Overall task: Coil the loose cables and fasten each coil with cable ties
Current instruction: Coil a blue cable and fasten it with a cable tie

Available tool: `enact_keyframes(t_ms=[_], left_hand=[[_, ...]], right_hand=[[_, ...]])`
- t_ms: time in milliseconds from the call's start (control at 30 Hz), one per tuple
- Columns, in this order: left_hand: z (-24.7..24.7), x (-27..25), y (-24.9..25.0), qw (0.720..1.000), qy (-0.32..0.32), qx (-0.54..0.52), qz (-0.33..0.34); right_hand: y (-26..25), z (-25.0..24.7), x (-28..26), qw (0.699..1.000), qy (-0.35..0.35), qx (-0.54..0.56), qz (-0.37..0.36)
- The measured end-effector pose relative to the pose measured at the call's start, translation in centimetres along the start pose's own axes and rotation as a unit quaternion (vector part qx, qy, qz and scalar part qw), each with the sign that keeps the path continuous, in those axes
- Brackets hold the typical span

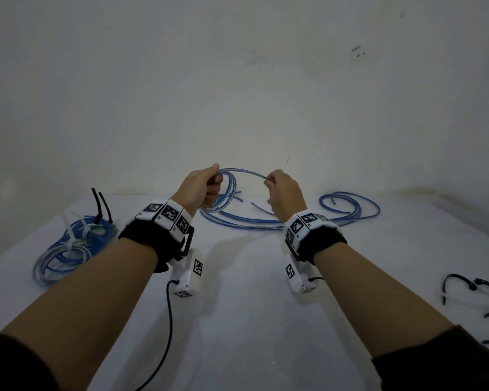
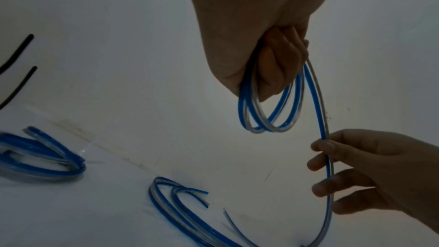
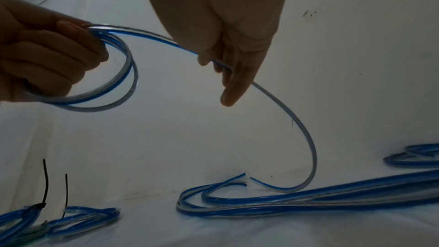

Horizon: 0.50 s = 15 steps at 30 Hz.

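Arching sideways between left hand (image 1: 202, 187) and right hand (image 1: 284, 190), blue cable (image 1: 242, 173).

I'm facing a plain off-white wall (image 1: 237, 80) with a few dark scuff marks (image 1: 357, 51) upper right, a white-covered table (image 1: 237, 320) butted against it with a stained seam along the join, lighting dim and flat, corners darker.

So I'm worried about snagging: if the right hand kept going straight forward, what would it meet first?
Probably nothing before the wall: the right hand, holding the blue cable, is raised above the loose cables. Depth is unclear.
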<state>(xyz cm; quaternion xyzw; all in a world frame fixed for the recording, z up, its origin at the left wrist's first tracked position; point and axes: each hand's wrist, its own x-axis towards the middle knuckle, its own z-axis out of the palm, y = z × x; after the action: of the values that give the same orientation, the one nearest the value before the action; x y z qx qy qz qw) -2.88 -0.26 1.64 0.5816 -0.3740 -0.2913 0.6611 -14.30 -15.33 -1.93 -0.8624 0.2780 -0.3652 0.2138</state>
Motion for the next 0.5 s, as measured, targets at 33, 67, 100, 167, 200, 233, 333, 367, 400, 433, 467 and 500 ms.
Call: enact_keyframes(t_ms=[33,67,100,167,200,233,333,367,400,433,467,500], left_hand=[[0.0,0.0,0.1,1.000,0.000,-0.007,-0.003],[-0.1,0.0,0.2,1.000,-0.002,-0.015,-0.003],[-0.1,0.1,0.3,1.000,-0.005,-0.025,-0.003],[-0.4,0.1,0.5,0.998,-0.015,-0.054,-0.007],[-0.5,0.2,0.6,0.997,-0.020,-0.067,-0.009],[-0.6,0.2,0.7,0.997,-0.024,-0.076,-0.008],[-0.9,0.3,0.9,0.994,-0.017,-0.108,0.009],[-1.0,0.4,0.9,0.992,-0.012,-0.125,0.018],[-1.1,0.5,1.1,0.990,-0.006,-0.141,0.027],[-1.1,0.5,1.2,0.987,-0.002,-0.156,0.035],[-1.1,0.6,1.3,0.985,0.003,-0.170,0.042],[-1.1,0.6,1.4,0.982,0.005,-0.184,0.047]], right_hand=[[-0.1,0.0,0.0,0.999,0.026,0.026,0.016],[-0.3,0.1,0.1,0.998,0.052,0.036,0.024],[-0.3,0.1,0.1,0.996,0.073,0.032,0.028],[-0.3,-0.1,0.3,0.994,0.099,0.021,0.043],[-0.3,-0.2,0.5,0.992,0.110,0.021,0.051],[-0.2,-0.3,0.8,0.991,0.118,0.026,0.057],[-0.1,-0.3,1.1,0.991,0.117,0.049,0.046],[-0.1,-0.2,1.1,0.992,0.109,0.051,0.027],[-0.1,0.0,1.1,0.994,0.100,0.047,-0.001],[0.0,0.3,1.1,0.995,0.087,0.038,-0.028],[0.0,0.6,1.1,0.996,0.074,0.030,-0.048],[0.0,1.0,1.2,0.996,0.060,0.021,-0.058]])
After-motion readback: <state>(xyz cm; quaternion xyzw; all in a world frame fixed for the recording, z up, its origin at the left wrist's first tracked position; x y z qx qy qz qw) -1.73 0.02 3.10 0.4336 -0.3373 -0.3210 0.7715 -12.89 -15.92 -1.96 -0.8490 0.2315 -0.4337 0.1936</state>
